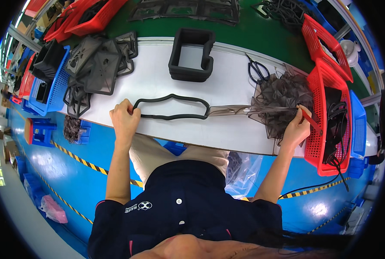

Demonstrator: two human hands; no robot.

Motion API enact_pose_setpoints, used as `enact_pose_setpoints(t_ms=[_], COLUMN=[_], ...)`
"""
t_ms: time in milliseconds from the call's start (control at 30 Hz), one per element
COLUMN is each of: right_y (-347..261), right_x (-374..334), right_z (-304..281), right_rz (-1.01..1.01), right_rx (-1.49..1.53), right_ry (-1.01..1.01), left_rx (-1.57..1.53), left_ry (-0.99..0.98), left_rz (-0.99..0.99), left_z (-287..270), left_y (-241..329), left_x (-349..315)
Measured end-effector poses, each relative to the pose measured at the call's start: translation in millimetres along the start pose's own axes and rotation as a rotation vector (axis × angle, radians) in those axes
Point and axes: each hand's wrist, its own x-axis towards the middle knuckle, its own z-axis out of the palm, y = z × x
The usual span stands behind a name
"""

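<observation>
My left hand point(125, 120) pinches the left end of a long black loop-shaped frame point(173, 116), which lies on the white table. From the loop's right end a flat strip of sheer dark mesh point(229, 110) runs to a crumpled heap of the same mesh point(283, 99). My right hand point(297, 127) is at the right side of that heap, fingers closed around a slim red item point(311, 121) whose kind I cannot make out. Its fingertips touch the mesh. Black-handled scissors point(258, 71) lie behind the heap.
A stack of black frames point(192, 54) stands at the back middle. Mesh-covered frames point(101, 64) pile up at left beside a blue basket point(50, 97). A red basket point(316, 129) with black cords borders the table's right end. The white table point(166, 142) ends just before my lap.
</observation>
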Motion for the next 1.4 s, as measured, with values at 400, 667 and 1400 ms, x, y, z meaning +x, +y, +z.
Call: enact_pose_setpoints(t_ms=[400,667,1400], right_y=[51,18,-146], right_x=[25,44,-42], right_z=[3,-11,2], right_rz=[-0.021,-0.161,0.300], right_rx=[-0.269,-0.251,1.552], right_ry=[-0.084,-0.223,-0.643], left_rx=[0.044,-0.030,-1.025], left_ry=[-0.113,-0.191,-0.488], left_rz=[-0.121,0.270,0.084], left_z=[-17,-69,-61], left_y=[-6,-17,90], left_x=[3,-11,9])
